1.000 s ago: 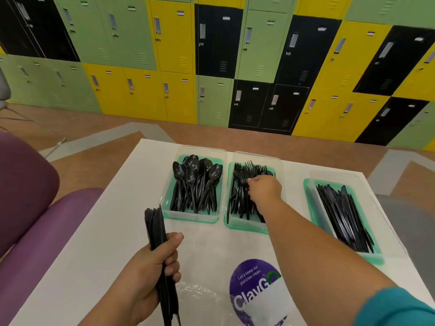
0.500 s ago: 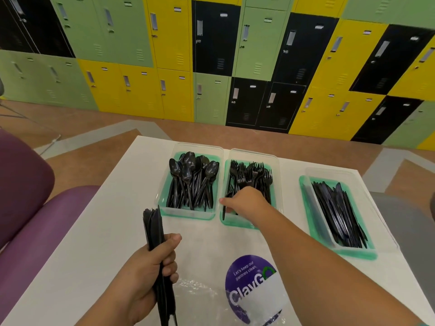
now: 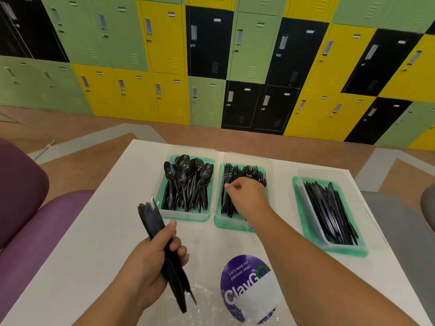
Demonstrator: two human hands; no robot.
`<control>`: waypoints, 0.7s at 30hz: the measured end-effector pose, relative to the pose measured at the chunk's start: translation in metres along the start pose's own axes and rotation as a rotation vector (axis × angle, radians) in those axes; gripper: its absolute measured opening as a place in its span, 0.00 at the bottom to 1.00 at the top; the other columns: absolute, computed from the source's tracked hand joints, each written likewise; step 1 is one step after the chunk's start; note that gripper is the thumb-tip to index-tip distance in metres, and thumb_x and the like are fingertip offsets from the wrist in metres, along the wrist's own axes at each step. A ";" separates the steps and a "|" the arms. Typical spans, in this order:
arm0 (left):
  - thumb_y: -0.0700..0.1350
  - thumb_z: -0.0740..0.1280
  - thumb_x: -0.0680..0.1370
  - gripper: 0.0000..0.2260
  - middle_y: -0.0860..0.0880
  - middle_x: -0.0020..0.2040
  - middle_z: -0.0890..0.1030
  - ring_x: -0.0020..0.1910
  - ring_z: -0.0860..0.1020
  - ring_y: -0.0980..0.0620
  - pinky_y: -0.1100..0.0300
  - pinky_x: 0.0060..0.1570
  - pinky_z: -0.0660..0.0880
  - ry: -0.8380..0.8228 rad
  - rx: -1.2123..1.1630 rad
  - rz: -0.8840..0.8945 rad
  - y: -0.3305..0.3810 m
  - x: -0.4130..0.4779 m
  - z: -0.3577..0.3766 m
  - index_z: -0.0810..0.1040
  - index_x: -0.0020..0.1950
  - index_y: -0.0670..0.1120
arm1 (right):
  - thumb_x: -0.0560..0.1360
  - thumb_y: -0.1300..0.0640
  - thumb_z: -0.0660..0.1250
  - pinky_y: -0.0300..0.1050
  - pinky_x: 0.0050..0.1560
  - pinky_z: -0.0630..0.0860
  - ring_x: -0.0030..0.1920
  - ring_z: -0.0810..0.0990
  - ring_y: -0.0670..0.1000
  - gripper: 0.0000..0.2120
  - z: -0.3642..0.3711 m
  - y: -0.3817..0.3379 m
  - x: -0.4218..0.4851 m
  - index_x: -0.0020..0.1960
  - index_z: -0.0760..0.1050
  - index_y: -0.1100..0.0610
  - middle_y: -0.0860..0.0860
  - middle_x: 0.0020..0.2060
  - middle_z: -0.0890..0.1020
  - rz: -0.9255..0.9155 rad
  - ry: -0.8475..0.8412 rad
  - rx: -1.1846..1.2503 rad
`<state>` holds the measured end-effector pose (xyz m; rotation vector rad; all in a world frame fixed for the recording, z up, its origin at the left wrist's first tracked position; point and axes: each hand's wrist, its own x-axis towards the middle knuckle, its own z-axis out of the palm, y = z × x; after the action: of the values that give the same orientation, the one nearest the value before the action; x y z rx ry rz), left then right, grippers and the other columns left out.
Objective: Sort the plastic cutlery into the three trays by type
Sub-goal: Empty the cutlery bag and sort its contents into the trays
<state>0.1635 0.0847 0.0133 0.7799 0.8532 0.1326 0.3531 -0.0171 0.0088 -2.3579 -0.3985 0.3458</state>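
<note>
One bundle of black cutlery [image 3: 150,217] sits gripped in the left hand [image 3: 150,262], near-left of the trays, its long axis running near to far. Far-right of it, the right hand [image 3: 247,196] curls over the fork tray [image 3: 226,225]; I cannot tell whether it pinches a fork. It likely reaches back near-left for the next piece.

Black cutlery [image 3: 151,220] all through; my trays [image 3: 343,251] are mint green, my table [image 3: 94,243] white. I face lockers [image 3: 164,43] patched green, yellow and black, beside a purple seat [image 3: 35,220].
</note>
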 end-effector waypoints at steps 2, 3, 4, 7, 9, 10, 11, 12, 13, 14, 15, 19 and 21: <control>0.48 0.63 0.79 0.14 0.48 0.28 0.73 0.37 0.76 0.48 0.52 0.46 0.75 -0.006 0.035 0.041 0.000 0.001 0.011 0.70 0.35 0.44 | 0.77 0.50 0.64 0.43 0.38 0.75 0.32 0.76 0.47 0.12 -0.006 -0.007 -0.022 0.47 0.80 0.58 0.50 0.37 0.81 -0.005 -0.229 0.184; 0.48 0.63 0.79 0.14 0.46 0.32 0.77 0.42 0.78 0.47 0.51 0.50 0.75 -0.015 0.071 0.068 0.000 0.001 0.016 0.72 0.36 0.43 | 0.76 0.49 0.65 0.42 0.40 0.76 0.35 0.78 0.47 0.12 -0.008 -0.010 -0.035 0.48 0.80 0.57 0.50 0.38 0.82 -0.019 -0.395 0.217; 0.48 0.63 0.79 0.14 0.45 0.37 0.80 0.47 0.79 0.47 0.50 0.53 0.74 -0.034 0.126 0.094 -0.001 0.001 0.020 0.75 0.37 0.43 | 0.76 0.47 0.65 0.42 0.42 0.76 0.39 0.80 0.46 0.13 -0.008 -0.010 -0.049 0.49 0.80 0.56 0.49 0.40 0.83 -0.037 -0.547 0.217; 0.52 0.62 0.79 0.13 0.44 0.47 0.85 0.50 0.82 0.47 0.53 0.54 0.76 -0.140 0.286 0.108 -0.007 -0.003 0.037 0.81 0.50 0.44 | 0.75 0.49 0.67 0.46 0.48 0.77 0.45 0.81 0.48 0.15 -0.008 -0.003 -0.079 0.54 0.77 0.60 0.52 0.45 0.83 0.001 -0.767 0.382; 0.53 0.64 0.76 0.13 0.45 0.46 0.85 0.47 0.83 0.49 0.57 0.49 0.76 -0.183 0.338 0.106 -0.011 -0.008 0.046 0.81 0.52 0.46 | 0.77 0.53 0.67 0.44 0.50 0.78 0.48 0.81 0.50 0.14 -0.013 0.005 -0.090 0.57 0.76 0.61 0.54 0.48 0.82 0.049 -0.814 0.534; 0.55 0.66 0.73 0.15 0.43 0.47 0.85 0.46 0.81 0.47 0.57 0.45 0.75 -0.209 0.376 0.091 -0.013 -0.012 0.050 0.82 0.52 0.46 | 0.77 0.55 0.66 0.43 0.50 0.78 0.48 0.81 0.51 0.12 -0.017 0.008 -0.095 0.57 0.77 0.60 0.55 0.48 0.82 0.053 -0.843 0.587; 0.57 0.67 0.69 0.19 0.39 0.49 0.83 0.45 0.79 0.44 0.56 0.39 0.72 -0.245 0.423 0.069 -0.015 -0.016 0.055 0.82 0.53 0.47 | 0.77 0.56 0.66 0.43 0.51 0.78 0.47 0.82 0.52 0.09 -0.022 0.012 -0.100 0.55 0.77 0.58 0.54 0.46 0.83 0.050 -0.870 0.641; 0.59 0.67 0.67 0.22 0.37 0.50 0.82 0.44 0.77 0.42 0.58 0.32 0.69 -0.284 0.453 0.042 -0.017 -0.018 0.059 0.82 0.55 0.47 | 0.77 0.57 0.65 0.44 0.50 0.78 0.45 0.83 0.52 0.06 -0.025 0.016 -0.105 0.52 0.77 0.57 0.54 0.43 0.83 0.042 -0.885 0.688; 0.58 0.67 0.67 0.23 0.36 0.51 0.82 0.41 0.77 0.42 0.61 0.25 0.67 -0.321 0.464 0.021 -0.020 -0.020 0.063 0.81 0.56 0.47 | 0.77 0.57 0.64 0.44 0.49 0.79 0.42 0.83 0.52 0.05 -0.029 0.019 -0.109 0.50 0.77 0.56 0.53 0.40 0.82 0.035 -0.884 0.719; 0.56 0.66 0.70 0.21 0.37 0.49 0.82 0.38 0.79 0.43 0.63 0.21 0.67 -0.354 0.452 0.006 -0.021 -0.022 0.068 0.80 0.58 0.46 | 0.77 0.58 0.64 0.43 0.46 0.79 0.40 0.82 0.51 0.04 -0.032 0.022 -0.113 0.49 0.76 0.56 0.52 0.38 0.82 0.030 -0.867 0.739; 0.53 0.65 0.74 0.18 0.40 0.47 0.83 0.35 0.80 0.47 0.65 0.20 0.68 -0.380 0.434 -0.005 -0.024 -0.023 0.073 0.80 0.59 0.45 | 0.77 0.58 0.64 0.42 0.44 0.79 0.39 0.81 0.50 0.04 -0.037 0.026 -0.117 0.50 0.76 0.57 0.51 0.37 0.81 0.024 -0.844 0.758; 0.53 0.70 0.70 0.21 0.41 0.46 0.82 0.37 0.80 0.49 0.63 0.28 0.73 -0.456 0.389 -0.025 -0.031 -0.025 0.092 0.80 0.57 0.40 | 0.79 0.62 0.62 0.41 0.42 0.77 0.39 0.77 0.49 0.11 -0.054 0.037 -0.124 0.59 0.72 0.64 0.54 0.38 0.77 -0.005 -0.741 0.810; 0.53 0.71 0.68 0.25 0.38 0.48 0.79 0.40 0.78 0.46 0.61 0.31 0.75 -0.447 0.362 -0.026 -0.034 -0.027 0.104 0.77 0.59 0.39 | 0.79 0.61 0.62 0.42 0.42 0.76 0.39 0.78 0.49 0.11 -0.064 0.042 -0.123 0.60 0.73 0.61 0.54 0.39 0.78 0.006 -0.671 0.822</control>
<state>0.2132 -0.0092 0.0498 1.0862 0.4639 -0.2205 0.2707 -0.1315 0.0422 -1.3957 -0.4406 1.0803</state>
